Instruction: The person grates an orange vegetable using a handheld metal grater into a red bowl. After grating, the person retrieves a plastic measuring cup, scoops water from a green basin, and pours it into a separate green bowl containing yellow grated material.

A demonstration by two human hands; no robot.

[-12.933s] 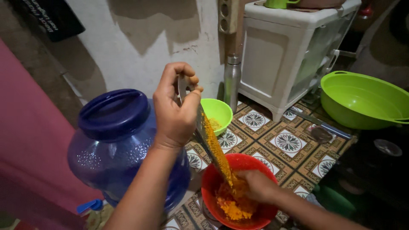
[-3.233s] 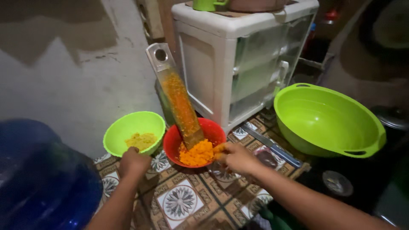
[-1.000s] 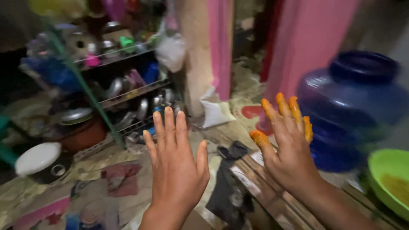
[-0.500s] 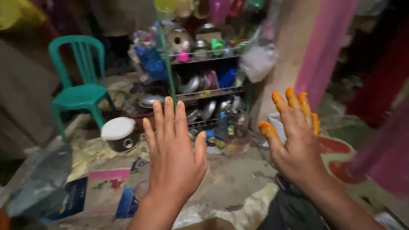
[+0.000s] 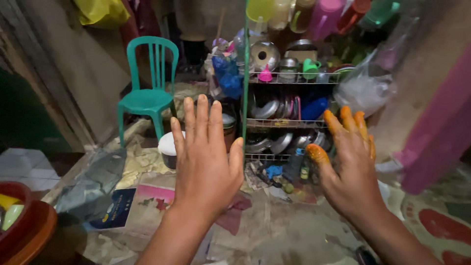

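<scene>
My left hand (image 5: 206,157) is held up in front of me, back toward the camera, fingers spread, holding nothing. My right hand (image 5: 349,162) is raised beside it, also spread and empty; its fingertips are stained orange-yellow. Both hands hang in the air and touch nothing. Behind them stands a wire dish rack (image 5: 289,122) filled with metal bowls, pots and plastic cups.
A teal plastic chair (image 5: 147,93) stands at the back left by a wooden wall. A white-lidded container (image 5: 169,147) sits on the floor near it. Papers and a plastic bag (image 5: 93,184) litter the floor. A red bowl (image 5: 14,216) is at far left; pink cloth (image 5: 436,142) hangs right.
The view has swung left from the bowls, grater and blue water jug to the dish rack and chair. Both hands stay raised and spread; the chair and rack now sit more central.
</scene>
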